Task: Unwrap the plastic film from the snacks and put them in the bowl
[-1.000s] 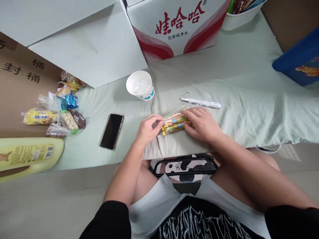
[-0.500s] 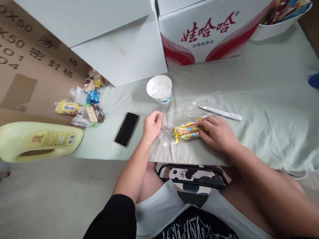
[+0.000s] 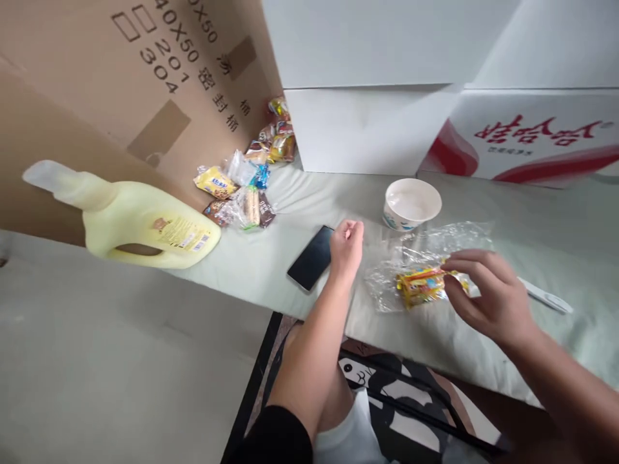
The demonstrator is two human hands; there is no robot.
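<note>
My left hand (image 3: 347, 241) is closed, held over the right edge of a black phone (image 3: 310, 259); whatever its fingers hold, if anything, is hidden. My right hand (image 3: 491, 293) has its thumb and fingers apart, just above the right end of some yellow snack sticks (image 3: 420, 287) in shiny wrappers. The sticks lie side by side on a crumpled clear plastic bag (image 3: 384, 283). A white paper bowl (image 3: 412, 201) with clear plastic inside stands behind the bag. Partly covered by my right hand is a white slim-handled tool (image 3: 546, 296).
Small packaged snacks (image 3: 251, 203) are heaped against a brown carton (image 3: 159, 129) on the left. A pale yellow jug (image 3: 149, 225) lies at the table's left edge. White boxes (image 3: 367, 129) line the back. A green cloth (image 3: 256, 270) covers the table.
The view has swung left, so things sit further right. My right hand has loosened and lifted from the snack sticks. My left hand has moved left from the plastic bag to the phone.
</note>
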